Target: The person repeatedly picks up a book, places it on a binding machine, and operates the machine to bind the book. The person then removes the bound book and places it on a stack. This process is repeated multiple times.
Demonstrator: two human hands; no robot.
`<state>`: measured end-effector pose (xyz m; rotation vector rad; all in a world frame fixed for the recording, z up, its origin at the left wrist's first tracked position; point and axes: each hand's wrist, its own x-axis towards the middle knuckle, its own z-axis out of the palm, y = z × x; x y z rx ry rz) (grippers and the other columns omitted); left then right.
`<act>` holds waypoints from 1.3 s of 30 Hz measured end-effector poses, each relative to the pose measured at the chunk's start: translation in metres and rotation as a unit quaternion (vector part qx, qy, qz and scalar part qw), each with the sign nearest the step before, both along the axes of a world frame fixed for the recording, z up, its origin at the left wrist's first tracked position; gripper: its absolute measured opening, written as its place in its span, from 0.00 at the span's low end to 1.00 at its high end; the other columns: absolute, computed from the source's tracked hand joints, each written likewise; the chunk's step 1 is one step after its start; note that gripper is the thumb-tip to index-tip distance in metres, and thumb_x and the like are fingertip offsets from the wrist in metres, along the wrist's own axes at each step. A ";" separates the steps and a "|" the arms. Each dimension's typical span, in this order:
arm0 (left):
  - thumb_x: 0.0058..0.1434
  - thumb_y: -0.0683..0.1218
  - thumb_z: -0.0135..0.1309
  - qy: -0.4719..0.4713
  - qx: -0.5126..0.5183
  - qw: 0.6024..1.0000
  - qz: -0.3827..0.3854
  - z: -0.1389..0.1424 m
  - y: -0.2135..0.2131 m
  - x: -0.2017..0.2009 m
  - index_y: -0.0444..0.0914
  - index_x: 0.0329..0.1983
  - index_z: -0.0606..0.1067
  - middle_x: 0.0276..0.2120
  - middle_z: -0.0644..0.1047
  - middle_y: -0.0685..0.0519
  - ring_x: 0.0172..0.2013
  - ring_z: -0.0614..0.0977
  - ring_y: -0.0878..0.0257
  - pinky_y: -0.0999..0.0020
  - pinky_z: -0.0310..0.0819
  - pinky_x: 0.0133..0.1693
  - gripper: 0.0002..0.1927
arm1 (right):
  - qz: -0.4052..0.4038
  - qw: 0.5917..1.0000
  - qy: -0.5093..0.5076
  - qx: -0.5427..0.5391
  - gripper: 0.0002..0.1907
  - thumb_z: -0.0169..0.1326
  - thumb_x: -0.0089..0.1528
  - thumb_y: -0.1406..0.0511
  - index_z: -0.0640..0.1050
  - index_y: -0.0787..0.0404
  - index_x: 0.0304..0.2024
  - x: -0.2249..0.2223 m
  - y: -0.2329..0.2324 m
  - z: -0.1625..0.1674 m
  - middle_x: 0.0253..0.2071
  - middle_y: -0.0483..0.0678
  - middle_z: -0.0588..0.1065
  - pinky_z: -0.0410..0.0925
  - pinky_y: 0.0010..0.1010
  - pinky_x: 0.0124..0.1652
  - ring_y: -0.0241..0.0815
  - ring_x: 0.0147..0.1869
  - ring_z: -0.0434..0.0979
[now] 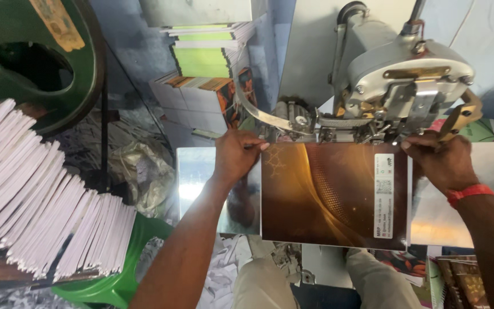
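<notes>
Under the grey stitching machine [398,74], I hold a brown-covered booklet [327,194] flat on the shiny metal table [195,171], its top edge pushed up against the machine's head. My left hand [236,154] presses down on the booklet's upper left corner, fingers spread, not clenched. My right hand [441,160], with a red band at the wrist, pinches the upper right corner. Off to my left, stacks of white booklets [35,200] lean fanned out, well apart from my hands.
</notes>
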<state>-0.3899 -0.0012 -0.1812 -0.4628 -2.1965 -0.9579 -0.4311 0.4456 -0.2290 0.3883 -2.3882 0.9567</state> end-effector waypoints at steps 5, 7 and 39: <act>0.54 0.43 0.68 0.074 -0.030 0.997 -0.020 -0.007 0.015 -0.007 0.40 0.33 0.84 0.32 0.83 0.50 0.34 0.84 0.52 0.59 0.76 0.38 0.05 | -0.024 0.997 -0.063 0.032 0.13 0.61 0.65 0.60 0.85 0.57 0.49 0.005 0.014 0.013 0.33 0.54 0.82 0.73 0.36 0.41 0.46 0.35 0.83; 0.52 0.44 0.68 0.096 -0.041 0.994 -0.003 -0.008 0.024 -0.009 0.40 0.32 0.84 0.32 0.83 0.50 0.34 0.83 0.51 0.58 0.75 0.38 0.06 | 0.008 1.000 -0.023 0.014 0.10 0.60 0.64 0.62 0.85 0.60 0.44 0.008 0.022 0.017 0.36 0.53 0.83 0.74 0.36 0.42 0.46 0.38 0.84; 0.55 0.41 0.66 0.052 -0.063 0.996 0.022 -0.002 0.108 -0.006 0.37 0.35 0.84 0.37 0.84 0.51 0.39 0.83 0.52 0.60 0.75 0.44 0.05 | -0.046 0.995 0.030 0.080 0.06 0.59 0.61 0.67 0.82 0.64 0.37 0.016 0.080 0.040 0.35 0.64 0.77 0.69 0.53 0.43 0.66 0.41 0.77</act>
